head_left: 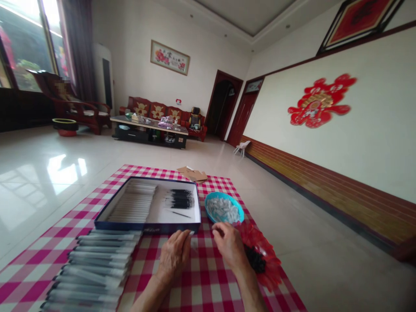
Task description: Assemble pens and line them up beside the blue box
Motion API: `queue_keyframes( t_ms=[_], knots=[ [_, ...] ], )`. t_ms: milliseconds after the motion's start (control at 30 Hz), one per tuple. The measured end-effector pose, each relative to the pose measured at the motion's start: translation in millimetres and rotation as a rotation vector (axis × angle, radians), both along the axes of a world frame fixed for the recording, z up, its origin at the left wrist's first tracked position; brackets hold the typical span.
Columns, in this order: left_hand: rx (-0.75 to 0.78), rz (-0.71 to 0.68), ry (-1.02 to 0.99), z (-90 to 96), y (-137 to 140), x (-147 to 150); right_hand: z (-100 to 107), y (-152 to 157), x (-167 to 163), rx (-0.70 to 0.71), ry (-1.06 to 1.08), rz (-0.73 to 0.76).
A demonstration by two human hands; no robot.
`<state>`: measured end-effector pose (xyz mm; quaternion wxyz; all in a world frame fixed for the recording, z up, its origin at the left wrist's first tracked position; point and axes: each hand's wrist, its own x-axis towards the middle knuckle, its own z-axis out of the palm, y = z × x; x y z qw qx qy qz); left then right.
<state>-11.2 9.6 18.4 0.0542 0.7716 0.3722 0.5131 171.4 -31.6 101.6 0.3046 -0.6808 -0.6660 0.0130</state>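
Head view: checkered tablecloth [147,258] is carrying shallow box [182,227], then blue bowl [224,194]. Left hand [175,251] is pinching small pale piece [191,232] near box front; right hand [229,245] is curling, contents unclear. Pinching lightly, tip exposed, is probably working best.

hands: 2 (left hand [175,252], right hand [229,245]) | open box [156,227]: 1, left | loose dark stick [181,214]: 1, in box | blue bowl [241,211]: 1, right | red dish [271,262]: 1, near right | pens [97,260], near left: many, too blurred to count
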Motion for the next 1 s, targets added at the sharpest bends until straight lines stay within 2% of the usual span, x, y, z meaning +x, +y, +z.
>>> queue_keyframes(
  t_ms=[100, 200, 267, 400, 600, 700, 800, 900, 1000],
  knots=[
    [-0.006, 0.010, -0.001, -0.8, 0, 1, 9, -10, 46, -0.118, -0.119, -0.105],
    [-0.021, 0.012, -0.003, -0.1, 0, 2, 4, -18, 80, -0.192, -0.171, -0.168],
    [-0.033, 0.011, -0.002, 0.8, -1, 2, -3, -19, 91, -0.232, -0.202, -0.183],
    [-0.047, 0.014, 0.009, 1.5, -1, 2, -16, -17, 94, -0.266, -0.241, -0.220],
    [-0.029, 0.010, -0.006, -0.2, -1, 1, -27, -12, 90, -0.229, -0.222, -0.255],
    [-0.013, 0.006, -0.020, -0.9, -1, 1, -26, -10, 88, -0.207, -0.181, -0.283],
    [-0.002, 0.008, -0.037, -0.9, -1, 2, -15, -9, 84, -0.166, -0.139, -0.331],
    [0.003, 0.009, -0.056, 0.5, -1, 3, 2, -8, 68, -0.092, 0.066, -0.285],
    [0.003, 0.015, -0.056, 3.3, -2, 2, 14, -6, 35, -0.053, 0.741, -0.017]
  ],
)
